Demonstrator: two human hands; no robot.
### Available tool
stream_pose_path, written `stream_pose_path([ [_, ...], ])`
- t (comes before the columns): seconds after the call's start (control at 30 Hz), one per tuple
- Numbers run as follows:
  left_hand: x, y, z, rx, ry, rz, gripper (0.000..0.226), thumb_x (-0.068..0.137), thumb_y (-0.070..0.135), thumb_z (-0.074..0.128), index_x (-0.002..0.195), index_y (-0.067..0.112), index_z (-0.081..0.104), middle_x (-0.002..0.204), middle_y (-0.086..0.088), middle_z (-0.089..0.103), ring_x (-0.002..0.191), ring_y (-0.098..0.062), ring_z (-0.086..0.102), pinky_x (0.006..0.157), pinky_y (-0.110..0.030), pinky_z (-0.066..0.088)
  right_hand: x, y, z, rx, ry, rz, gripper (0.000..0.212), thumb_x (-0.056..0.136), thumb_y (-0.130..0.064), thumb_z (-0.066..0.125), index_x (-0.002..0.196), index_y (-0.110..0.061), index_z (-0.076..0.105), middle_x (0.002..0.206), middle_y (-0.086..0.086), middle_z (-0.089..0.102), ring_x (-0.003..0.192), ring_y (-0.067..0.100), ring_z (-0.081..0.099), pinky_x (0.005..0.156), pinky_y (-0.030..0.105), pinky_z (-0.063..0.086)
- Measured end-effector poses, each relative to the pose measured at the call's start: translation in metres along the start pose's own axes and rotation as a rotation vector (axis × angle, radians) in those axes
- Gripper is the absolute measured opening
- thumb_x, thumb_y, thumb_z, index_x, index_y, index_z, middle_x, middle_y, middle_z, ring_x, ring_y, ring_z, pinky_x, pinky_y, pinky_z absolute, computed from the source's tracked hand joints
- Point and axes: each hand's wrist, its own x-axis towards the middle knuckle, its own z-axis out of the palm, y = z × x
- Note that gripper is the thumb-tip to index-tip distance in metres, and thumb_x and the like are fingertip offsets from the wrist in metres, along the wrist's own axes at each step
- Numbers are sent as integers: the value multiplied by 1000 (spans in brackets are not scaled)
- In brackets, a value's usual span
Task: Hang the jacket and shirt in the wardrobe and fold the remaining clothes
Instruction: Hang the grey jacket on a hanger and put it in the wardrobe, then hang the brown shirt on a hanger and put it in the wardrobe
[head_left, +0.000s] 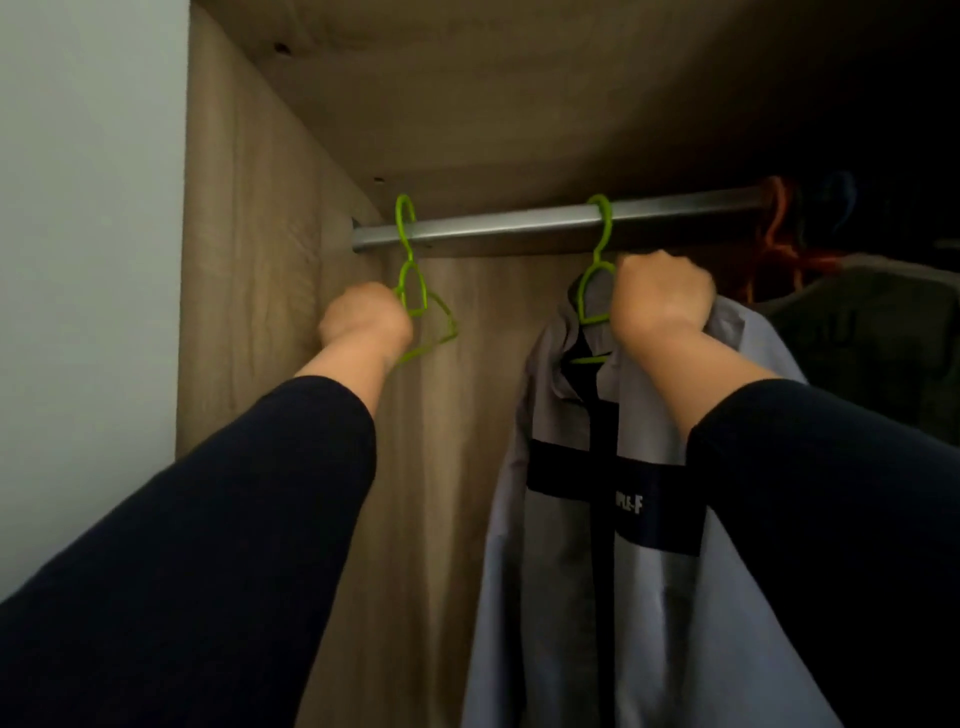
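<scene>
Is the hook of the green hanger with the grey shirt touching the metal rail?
Touching. The head view shows the shirt hanger's hook looped over the metal rail with no gap, while the right hand grips the grey shirt at its shoulder.

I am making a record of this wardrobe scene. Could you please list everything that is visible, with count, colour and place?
Round metal wardrobe rail: one, grey, across the top.
Empty green plastic hanger: one, hooked on the rail at its left end.
Green plastic hanger carrying the shirt: one, hooked mid-rail.
Grey shirt with dark band and placket: one, hanging in the centre.
Orange hanger: one, far right on the rail.
Dark garment: one, right, in shadow.
Wooden wardrobe side wall: one, beige, left.
Left hand: grip on the empty hanger.
Right hand: grip at the shirt's shoulder.
Sleeves: two, dark.
</scene>
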Motion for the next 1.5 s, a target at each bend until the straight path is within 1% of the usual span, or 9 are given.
stream_pose_path([
  [0.23,-22,18,-6,-50,100,17,34,93,5,40,119,0,61,125,-19,60,117,-36,56,91,-39,46,-10,-3,-5,-32,-6,-43,19,90,-3,50,104,-5,63,103,15,64,98,35,61,64,36,39],
  [0.43,-81,6,33,-127,-1,21,30,96,10,41,120,4,57,124,-19,60,116,-38,56,89,-40,46,-47,-12,8,54,66,-235,31,84,-7,52,112,-10,63,123,13,58,121,33,44,101,46,30],
  [0.53,-123,-5,54,-148,-80,9,27,97,13,39,117,4,56,122,-20,60,115,-39,56,87,-41,46,-83,-29,22,316,-64,-276,32,88,-9,48,114,-14,66,115,10,65,113,31,54,92,40,38],
  [0.67,-189,-20,72,-150,-172,-43,27,99,14,34,114,5,55,119,-19,62,112,-39,58,86,-40,46,-138,-50,41,855,-492,-18,26,94,-21,52,105,-10,73,112,14,70,107,31,63,88,33,49],
  [0.83,-272,-35,80,-77,-263,-134,25,100,12,32,115,6,51,117,-16,62,108,-35,59,77,-37,44,-203,-67,56,1152,-921,272,31,93,-37,54,96,-9,66,98,16,72,76,25,64,62,28,45],
  [1.0,-348,-22,79,-21,-311,-241,21,100,11,34,116,7,47,112,-14,63,100,-32,62,70,-35,44,-247,-47,53,1096,-1040,241,31,87,-37,65,89,-6,66,63,6,66,55,19,67,62,32,58],
  [1.17,-419,4,66,-72,-322,-333,23,101,17,35,115,5,47,112,-16,61,98,-34,61,70,-37,44,-289,-7,34,1123,-1114,189,21,86,-25,68,75,-9,61,58,6,64,52,18,65,60,32,58],
  [1.37,-485,18,26,-41,-297,-454,59,98,52,15,110,12,55,108,-11,62,98,-31,59,82,-39,48,-328,35,-15,1166,-1214,101,21,89,-19,63,75,-4,60,64,15,67,68,31,72,66,41,61],
  [1.5,-503,11,-23,50,-206,-511,52,97,50,24,122,13,51,123,-10,55,112,-32,54,90,-42,44,-345,55,-58,1162,-1248,-63,21,92,-18,56,75,-5,60,51,10,65,52,21,69,49,24,57],
])
